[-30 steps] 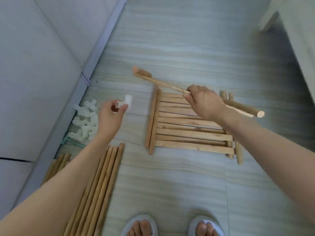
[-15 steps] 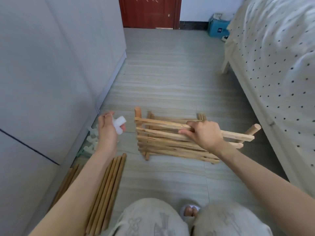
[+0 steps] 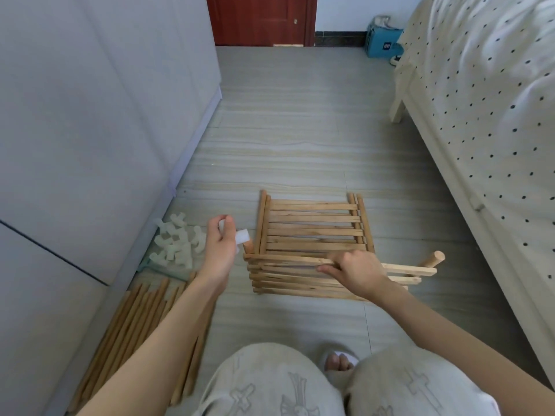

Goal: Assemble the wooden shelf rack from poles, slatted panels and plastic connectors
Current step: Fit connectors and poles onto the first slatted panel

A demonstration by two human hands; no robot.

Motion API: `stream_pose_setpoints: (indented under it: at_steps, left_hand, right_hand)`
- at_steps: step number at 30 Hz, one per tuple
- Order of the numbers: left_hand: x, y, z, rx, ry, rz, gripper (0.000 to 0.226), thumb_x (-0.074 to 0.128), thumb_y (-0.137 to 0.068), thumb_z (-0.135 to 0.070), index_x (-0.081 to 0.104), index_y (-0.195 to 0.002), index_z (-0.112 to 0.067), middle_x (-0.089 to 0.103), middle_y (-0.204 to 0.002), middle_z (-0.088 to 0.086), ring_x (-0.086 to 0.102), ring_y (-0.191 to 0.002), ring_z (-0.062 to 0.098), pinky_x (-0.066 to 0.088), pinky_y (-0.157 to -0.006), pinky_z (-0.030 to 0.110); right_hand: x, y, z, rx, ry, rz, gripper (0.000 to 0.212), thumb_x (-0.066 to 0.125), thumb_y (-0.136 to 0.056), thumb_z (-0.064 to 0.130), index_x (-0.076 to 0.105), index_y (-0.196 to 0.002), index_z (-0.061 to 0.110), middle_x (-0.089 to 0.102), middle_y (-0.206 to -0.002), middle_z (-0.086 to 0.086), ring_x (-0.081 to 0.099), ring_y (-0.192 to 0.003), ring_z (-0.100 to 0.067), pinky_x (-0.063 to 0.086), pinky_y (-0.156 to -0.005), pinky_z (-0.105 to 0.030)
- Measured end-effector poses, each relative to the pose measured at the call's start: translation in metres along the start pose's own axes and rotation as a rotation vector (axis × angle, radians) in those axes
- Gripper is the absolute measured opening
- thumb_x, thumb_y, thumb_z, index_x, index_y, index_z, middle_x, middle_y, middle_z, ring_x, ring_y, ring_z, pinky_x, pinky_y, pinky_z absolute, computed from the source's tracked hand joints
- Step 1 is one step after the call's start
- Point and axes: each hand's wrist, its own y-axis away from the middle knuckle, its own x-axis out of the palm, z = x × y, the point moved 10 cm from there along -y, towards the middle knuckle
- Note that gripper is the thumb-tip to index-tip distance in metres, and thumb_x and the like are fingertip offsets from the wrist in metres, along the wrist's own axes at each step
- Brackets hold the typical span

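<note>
My right hand (image 3: 354, 273) grips the top slat of a slatted wooden panel (image 3: 288, 279) that stands tilted on edge, lifted off the stack. My left hand (image 3: 220, 246) pinches a white plastic connector (image 3: 241, 236) right beside the end of the panel's left pole (image 3: 248, 247). The panel's other pole end (image 3: 432, 261) sticks out on the right. A stack of slatted panels (image 3: 312, 225) lies flat on the floor just behind. A pile of white connectors (image 3: 177, 243) sits by the wall, and loose poles (image 3: 135, 328) lie under my left forearm.
A grey cabinet (image 3: 90, 130) runs along the left. A bed with a dotted cover (image 3: 492, 130) borders the right side, its leg (image 3: 398, 111) on the floor. A red door (image 3: 261, 19) and a blue box (image 3: 384, 45) stand far back. My knees (image 3: 300, 382) fill the bottom.
The view tilted up as I squatted. My right hand brought the panel nearer and stood it more upright. My left hand moved the connector right, close to the panel's left pole end.
</note>
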Motion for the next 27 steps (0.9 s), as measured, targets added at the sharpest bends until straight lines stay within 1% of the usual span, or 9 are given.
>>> stream_pose_setpoints:
  at_steps: [4,6,9,13,15,17,22,25,27]
  left_hand:
    - [0.004,-0.012,0.011,-0.038,0.057,-0.004,0.026,0.033,-0.101,-0.033,0.042,-0.121,-0.02,0.048,-0.102,0.001,0.05,-0.089,0.013,0.043,-0.064,0.014]
    - [0.006,-0.018,0.01,-0.024,0.063,0.007,0.023,0.033,-0.101,-0.034,0.044,-0.117,-0.022,0.049,-0.099,0.0,0.051,-0.094,0.018,0.044,-0.078,0.025]
    - [0.012,-0.021,0.008,-0.021,0.147,0.04,0.02,0.031,-0.102,-0.033,0.05,-0.103,-0.027,0.048,-0.094,0.002,0.051,-0.095,0.026,0.043,-0.093,0.043]
    - [0.011,-0.019,0.009,-0.081,0.332,0.063,0.028,0.026,-0.103,-0.032,0.052,-0.098,-0.023,0.048,-0.083,0.009,0.055,-0.065,0.019,0.048,-0.073,0.032]
    - [0.009,-0.02,0.01,-0.117,0.422,0.091,0.03,0.025,-0.103,-0.033,0.051,-0.098,-0.019,0.05,-0.078,0.012,0.058,-0.053,0.015,0.052,-0.057,0.021]
    - [0.009,-0.024,0.009,-0.129,0.436,0.108,0.031,0.025,-0.103,-0.033,0.052,-0.099,-0.018,0.051,-0.082,0.014,0.062,-0.058,0.014,0.053,-0.055,0.019]
    - [0.014,-0.028,0.006,-0.143,0.411,0.133,0.03,0.026,-0.104,-0.028,0.054,-0.102,-0.017,0.049,-0.084,0.013,0.065,-0.065,0.015,0.054,-0.063,0.024]
    - [0.013,-0.03,0.002,-0.165,0.552,0.15,0.025,0.032,-0.102,-0.02,0.056,-0.105,-0.014,0.05,-0.094,0.013,0.067,-0.071,0.019,0.052,-0.088,0.034]
    - [0.014,-0.031,-0.001,-0.141,0.532,0.174,0.026,0.03,-0.101,-0.017,0.056,-0.105,-0.015,0.055,-0.096,0.012,0.068,-0.078,0.022,0.05,-0.091,0.034]
  right_hand:
    - [-0.002,-0.009,-0.005,0.01,-0.004,-0.005,0.047,0.035,-0.091,0.062,0.033,-0.063,0.023,0.067,-0.085,-0.003,0.062,-0.085,-0.025,0.042,-0.065,-0.031]
    - [-0.001,-0.012,-0.002,-0.002,-0.005,0.019,0.048,0.033,-0.09,0.064,0.029,-0.061,0.026,0.066,-0.082,-0.002,0.062,-0.083,-0.025,0.043,-0.064,-0.031]
    - [0.002,-0.018,0.015,-0.086,-0.005,0.047,0.045,0.031,-0.09,0.064,0.041,-0.073,0.024,0.063,-0.082,0.0,0.062,-0.083,-0.024,0.042,-0.063,-0.03]
    - [0.006,-0.032,0.05,-0.234,0.004,0.032,0.048,0.029,-0.096,0.055,0.053,-0.108,0.016,0.067,-0.096,-0.007,0.062,-0.088,-0.028,0.047,-0.068,-0.035]
    - [0.006,-0.037,0.06,-0.287,0.0,0.023,0.045,0.027,-0.098,0.051,0.051,-0.11,0.015,0.067,-0.092,-0.008,0.062,-0.085,-0.029,0.046,-0.066,-0.035]
    - [0.006,-0.041,0.061,-0.3,-0.002,0.016,0.044,0.024,-0.098,0.051,0.05,-0.11,0.018,0.067,-0.089,-0.007,0.062,-0.083,-0.029,0.042,-0.063,-0.033]
    - [0.009,-0.039,0.06,-0.297,-0.054,0.054,0.039,0.026,-0.098,0.051,0.051,-0.102,0.021,0.066,-0.087,-0.005,0.061,-0.085,-0.027,0.04,-0.065,-0.033]
    - [0.009,-0.036,0.062,-0.306,-0.067,0.041,0.038,0.027,-0.098,0.05,0.053,-0.103,0.022,0.067,-0.089,-0.004,0.061,-0.086,-0.026,0.036,-0.066,-0.031]
    - [0.008,-0.035,0.062,-0.303,-0.068,0.038,0.037,0.027,-0.098,0.05,0.053,-0.102,0.023,0.067,-0.088,-0.004,0.061,-0.086,-0.026,0.034,-0.065,-0.03]
